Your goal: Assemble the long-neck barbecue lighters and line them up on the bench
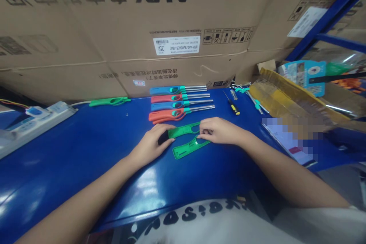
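My left hand [151, 143] and my right hand [220, 130] both hold a green plastic lighter handle shell [183, 130] above the blue workbench [85, 160]. My left hand grips its end, where a black piece shows by my fingers. My right fingertips pinch the shell's other end. Just below, a second green shell [190, 148] lies on the bench, touching or nearly touching my right fingers. Beyond my hands lie several assembled utility lighters [180, 103] in blue and orange-red, side by side with metal nozzles pointing right.
A green lighter handle [110, 101] lies at the bench's far left, near a white power strip [37, 122]. A yellow-handled screwdriver [233, 106] and small metal parts lie far right, beside yellow packaging [288, 97]. Large cardboard cartons [114, 19] stand behind the bench, and a blue rack [328, 19] stands at right.
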